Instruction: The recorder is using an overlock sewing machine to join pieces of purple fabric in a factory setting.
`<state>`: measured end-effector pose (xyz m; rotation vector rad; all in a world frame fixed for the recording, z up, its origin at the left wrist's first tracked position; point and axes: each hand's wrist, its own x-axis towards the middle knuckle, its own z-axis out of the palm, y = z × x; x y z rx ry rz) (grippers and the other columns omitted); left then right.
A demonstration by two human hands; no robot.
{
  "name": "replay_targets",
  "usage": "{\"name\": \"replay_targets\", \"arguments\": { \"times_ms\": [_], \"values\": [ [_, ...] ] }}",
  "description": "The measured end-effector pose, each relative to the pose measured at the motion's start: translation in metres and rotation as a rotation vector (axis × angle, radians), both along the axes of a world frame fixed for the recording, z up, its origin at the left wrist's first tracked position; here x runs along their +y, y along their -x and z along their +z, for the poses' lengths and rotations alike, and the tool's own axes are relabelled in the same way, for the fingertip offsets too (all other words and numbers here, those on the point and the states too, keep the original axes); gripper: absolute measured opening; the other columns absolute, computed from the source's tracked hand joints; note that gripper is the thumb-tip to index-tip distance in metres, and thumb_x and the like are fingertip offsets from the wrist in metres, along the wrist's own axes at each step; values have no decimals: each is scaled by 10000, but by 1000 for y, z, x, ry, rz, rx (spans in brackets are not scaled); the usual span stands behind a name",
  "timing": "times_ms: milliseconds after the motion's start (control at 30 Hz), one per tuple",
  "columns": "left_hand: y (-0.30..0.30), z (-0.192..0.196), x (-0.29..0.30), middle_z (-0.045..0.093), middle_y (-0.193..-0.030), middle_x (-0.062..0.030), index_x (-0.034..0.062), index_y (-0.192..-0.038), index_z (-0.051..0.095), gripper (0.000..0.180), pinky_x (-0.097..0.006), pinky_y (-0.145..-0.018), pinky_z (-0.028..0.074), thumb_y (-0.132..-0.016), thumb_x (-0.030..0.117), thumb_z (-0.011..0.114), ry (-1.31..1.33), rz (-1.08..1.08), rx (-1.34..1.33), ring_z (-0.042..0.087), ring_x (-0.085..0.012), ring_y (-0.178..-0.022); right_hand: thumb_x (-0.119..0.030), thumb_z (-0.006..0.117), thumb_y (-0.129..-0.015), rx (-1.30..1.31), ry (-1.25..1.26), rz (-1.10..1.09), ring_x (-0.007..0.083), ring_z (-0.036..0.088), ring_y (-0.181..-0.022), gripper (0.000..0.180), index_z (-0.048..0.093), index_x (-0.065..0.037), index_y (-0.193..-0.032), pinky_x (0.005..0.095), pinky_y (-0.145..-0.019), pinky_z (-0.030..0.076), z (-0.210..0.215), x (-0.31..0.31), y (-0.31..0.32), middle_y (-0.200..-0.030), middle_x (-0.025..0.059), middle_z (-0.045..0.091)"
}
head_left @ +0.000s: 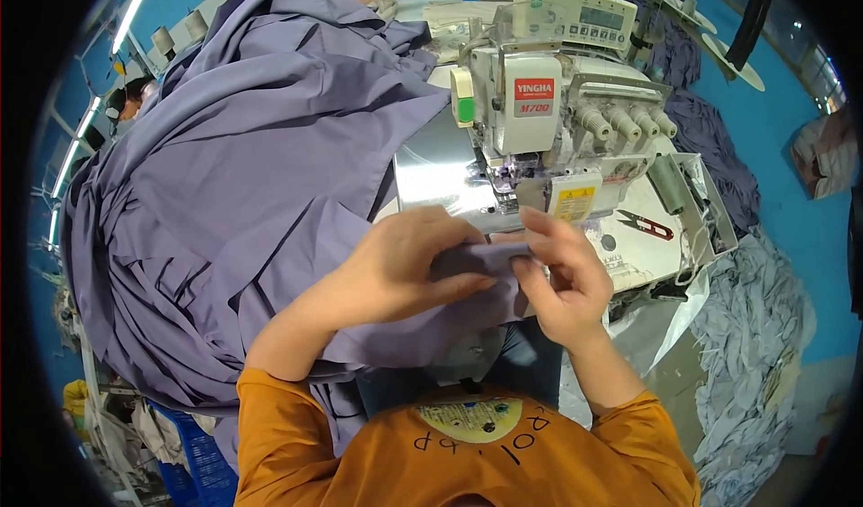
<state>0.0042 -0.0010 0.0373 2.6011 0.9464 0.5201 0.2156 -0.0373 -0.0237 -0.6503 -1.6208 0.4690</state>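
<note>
In the head view, both hands work close together in front of the person's body, just short of the sewing machine point(526, 102). The right hand point(571, 273) pinches the edge of the purple-grey fabric point(288, 147) between thumb and forefinger; the left hand point(404, 260) curls over a fold of it, thumb on the near side, its far fingertips partly hidden. The fabric hangs below both hands and spreads in a large heap to their left. Beyond them lies the machine's shiny metal plate point(440, 179); to the right of the right hand, red-handled thread snips point(645, 225) rest on the counter point(652, 255), with a heap of pale grey cloth point(746, 354) farther right and lower. The step in hand appears to be sorting and straightening this edge, held clear of the needle area. The next move calls for keeping the layers even between the fingers, with enough slack drawn from the heap that its weight does not tug the edge askew.
</note>
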Motion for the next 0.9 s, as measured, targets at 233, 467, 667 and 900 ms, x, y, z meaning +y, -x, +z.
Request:
{"name": "replay_targets", "arguments": {
  "times_ms": [233,467,667,900],
  "values": [
    [12,1,9,627,-871,-59,46,-1195,504,503,-278,-728,456,-779,178,754,735,-200,-288,580,-138,-817,102,647,-794,41,-124,173,397,559,-1170,269,616,28,-1051,417,-975,471,2,-9,4,-1316,266,504],
    [5,-7,14,588,-953,-17,64,-1182,528,530,-233,-637,435,-709,-47,739,545,-7,-565,516,-85,-719,109,619,-789,-19,47,-53,371,507,-1236,331,608,20,-1107,403,-971,469,-16,-3,2,-1359,245,459],
    [-8,-27,22,602,-958,-55,87,-1065,582,339,-307,-546,473,-760,35,721,-288,68,-355,601,-199,-682,95,629,-779,-59,174,-209,296,538,-1214,403,600,-13,-1166,270,-772,502,-24,-1,6,-1383,182,462],
    [-4,-26,23,597,-839,-35,123,-984,666,202,-332,-536,467,-788,122,712,-335,202,-112,584,-246,-595,-27,699,-777,-161,231,-454,256,550,-1134,460,561,-25,-1215,240,-728,492,-22,-7,4,-1323,150,509]
  ]
}}
